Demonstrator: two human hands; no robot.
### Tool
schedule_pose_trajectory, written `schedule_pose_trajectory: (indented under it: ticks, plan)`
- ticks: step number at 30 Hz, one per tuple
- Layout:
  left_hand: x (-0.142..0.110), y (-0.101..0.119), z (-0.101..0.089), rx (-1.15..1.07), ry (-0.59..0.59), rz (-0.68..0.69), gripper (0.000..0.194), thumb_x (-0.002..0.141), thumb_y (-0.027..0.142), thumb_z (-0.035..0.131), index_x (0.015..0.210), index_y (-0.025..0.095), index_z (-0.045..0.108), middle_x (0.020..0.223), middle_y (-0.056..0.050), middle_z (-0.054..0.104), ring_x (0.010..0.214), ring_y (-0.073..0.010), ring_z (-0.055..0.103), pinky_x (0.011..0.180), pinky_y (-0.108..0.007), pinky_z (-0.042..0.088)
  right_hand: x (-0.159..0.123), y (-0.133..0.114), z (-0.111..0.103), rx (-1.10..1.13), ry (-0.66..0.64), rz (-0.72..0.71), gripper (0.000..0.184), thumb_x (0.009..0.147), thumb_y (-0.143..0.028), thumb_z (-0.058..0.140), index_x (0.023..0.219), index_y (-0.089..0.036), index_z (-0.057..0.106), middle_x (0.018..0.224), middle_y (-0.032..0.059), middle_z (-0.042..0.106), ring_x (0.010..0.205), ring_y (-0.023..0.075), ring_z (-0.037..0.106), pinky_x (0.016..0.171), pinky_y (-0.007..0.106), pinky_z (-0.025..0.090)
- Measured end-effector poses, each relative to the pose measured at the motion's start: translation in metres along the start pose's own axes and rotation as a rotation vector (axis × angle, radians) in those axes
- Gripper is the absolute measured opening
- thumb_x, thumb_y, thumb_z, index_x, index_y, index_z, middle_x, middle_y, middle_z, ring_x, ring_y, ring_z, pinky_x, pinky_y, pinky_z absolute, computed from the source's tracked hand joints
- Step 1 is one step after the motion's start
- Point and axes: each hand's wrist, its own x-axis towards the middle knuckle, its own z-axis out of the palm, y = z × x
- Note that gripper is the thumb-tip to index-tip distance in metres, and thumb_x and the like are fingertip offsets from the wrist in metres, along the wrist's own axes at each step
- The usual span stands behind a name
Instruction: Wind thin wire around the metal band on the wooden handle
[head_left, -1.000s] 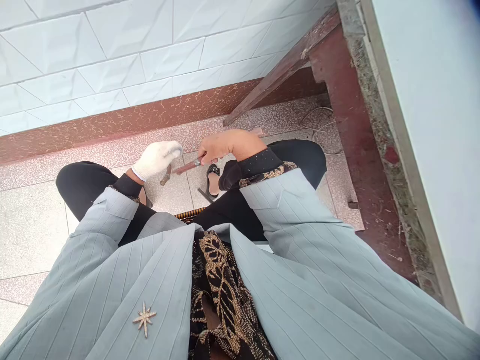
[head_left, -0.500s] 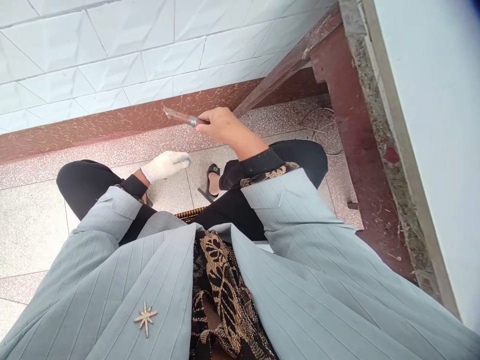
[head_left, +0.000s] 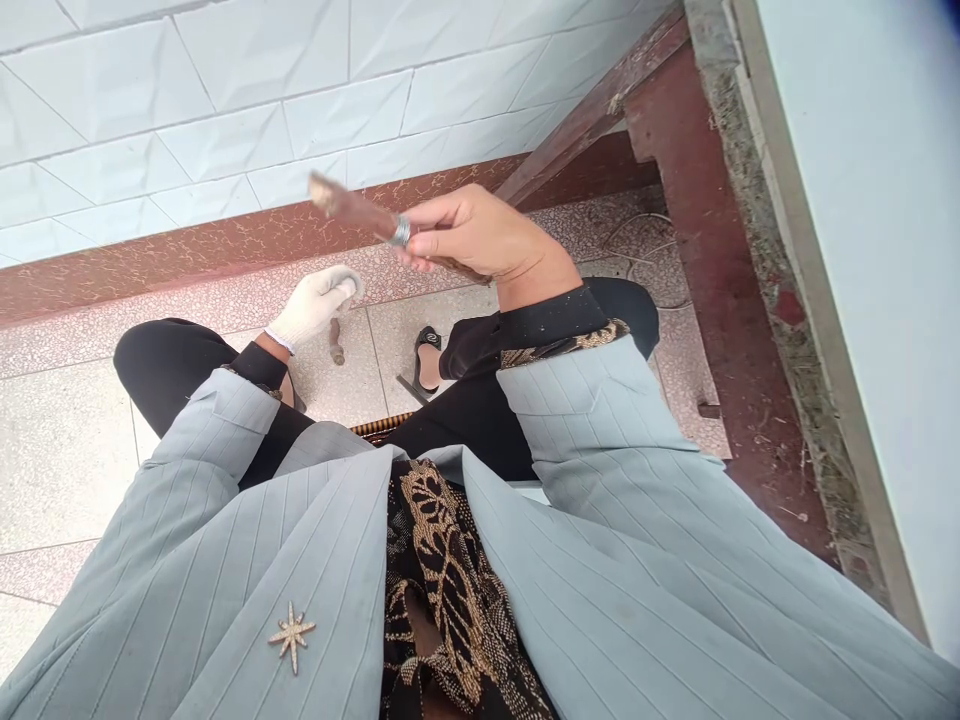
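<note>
My bare right hand (head_left: 472, 240) is raised in front of me, fingers closed round the handle of a rusty knife (head_left: 358, 213) with a metal ring at its collar; the blade points up and left toward the wall. My left hand (head_left: 315, 303), in a white glove, hangs low over the floor tiles with its fingers curled. Just right of it a small brown object (head_left: 337, 343) lies on the tiles, apart from the glove. Whether the glove holds anything is hidden.
I sit with black-trousered knees apart above a speckled tile floor (head_left: 67, 440). A white tiled wall (head_left: 187, 90) with a red-brown skirting runs across the back. A dark wooden frame (head_left: 697, 200) and loose wires (head_left: 637, 250) stand to the right. A sandalled foot (head_left: 426, 358) rests between my knees.
My right hand has lifted the knife from near the floor up toward the camera, blade tilting upward. The gloved left hand stayed low, and the small brown object now shows beside it.
</note>
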Motion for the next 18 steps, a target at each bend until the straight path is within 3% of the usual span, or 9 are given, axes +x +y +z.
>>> schedule_pose_trajectory:
  ticks: [2, 4, 9, 12, 14, 16, 18]
  plan:
    - [-0.002, 0.004, 0.007, -0.047, -0.078, -0.001, 0.026, 0.101, 0.027, 0.046, 0.099, 0.018, 0.07, 0.08, -0.003, 0.066, 0.069, -0.0149, 0.059, 0.071, -0.03, 0.052, 0.0, -0.002, 0.004, -0.013, 0.199, 0.008, 0.016, 0.094, -0.031, 0.07, 0.083, -0.019, 0.066, 0.085, 0.0055, 0.068, 0.073, 0.0153, 0.055, 0.072, 0.029, 0.049]
    - [-0.005, 0.01, 0.013, -0.011, -0.181, 0.042, 0.023, 0.098, 0.028, 0.05, 0.098, 0.018, 0.07, 0.076, 0.0, 0.064, 0.069, -0.0145, 0.059, 0.073, -0.029, 0.051, 0.003, 0.0, 0.008, -0.112, 0.284, 0.082, 0.019, 0.099, -0.034, 0.065, 0.086, -0.02, 0.067, 0.085, 0.0077, 0.069, 0.077, 0.019, 0.058, 0.073, 0.032, 0.052]
    - [-0.01, 0.021, 0.016, 0.18, -0.289, 0.139, 0.027, 0.101, 0.031, 0.049, 0.103, 0.02, 0.074, 0.083, -0.002, 0.071, 0.08, -0.0175, 0.067, 0.082, -0.03, 0.05, 0.021, 0.018, 0.014, -0.551, 0.242, 0.26, 0.024, 0.104, -0.037, 0.061, 0.099, -0.018, 0.076, 0.087, 0.0114, 0.071, 0.091, 0.0272, 0.067, 0.078, 0.037, 0.053]
    - [-0.011, 0.021, 0.011, 0.28, -0.249, 0.163, 0.027, 0.101, 0.031, 0.051, 0.105, 0.021, 0.075, 0.088, -0.003, 0.075, 0.085, -0.0198, 0.07, 0.084, -0.032, 0.052, 0.027, 0.028, 0.019, -0.865, 0.078, 0.398, 0.016, 0.099, -0.027, 0.069, 0.094, -0.015, 0.078, 0.09, 0.0141, 0.072, 0.101, 0.032, 0.069, 0.085, 0.039, 0.05]
    - [-0.01, 0.018, 0.006, 0.311, -0.178, 0.161, 0.025, 0.1, 0.031, 0.053, 0.104, 0.022, 0.076, 0.093, -0.004, 0.077, 0.089, -0.0209, 0.071, 0.088, -0.033, 0.053, 0.027, 0.029, 0.023, -0.961, -0.133, 0.472, 0.01, 0.094, -0.017, 0.073, 0.085, -0.014, 0.077, 0.081, 0.0115, 0.07, 0.095, 0.0294, 0.069, 0.083, 0.037, 0.047]
    - [-0.007, 0.012, -0.001, 0.301, -0.08, 0.133, 0.024, 0.1, 0.03, 0.053, 0.102, 0.021, 0.076, 0.096, -0.005, 0.078, 0.095, -0.0219, 0.072, 0.093, -0.035, 0.054, 0.024, 0.026, 0.024, -0.894, -0.413, 0.519, 0.013, 0.091, -0.01, 0.074, 0.078, -0.013, 0.075, 0.069, 0.0051, 0.064, 0.08, 0.0217, 0.066, 0.077, 0.032, 0.044]
    - [-0.003, 0.005, -0.007, 0.241, 0.026, 0.085, 0.024, 0.101, 0.03, 0.052, 0.1, 0.021, 0.074, 0.099, -0.006, 0.077, 0.098, -0.0228, 0.072, 0.094, -0.037, 0.055, 0.019, 0.02, 0.019, -0.673, -0.66, 0.485, 0.012, 0.093, -0.013, 0.073, 0.081, -0.014, 0.075, 0.064, 0.0002, 0.061, 0.068, 0.0151, 0.06, 0.071, 0.027, 0.043]
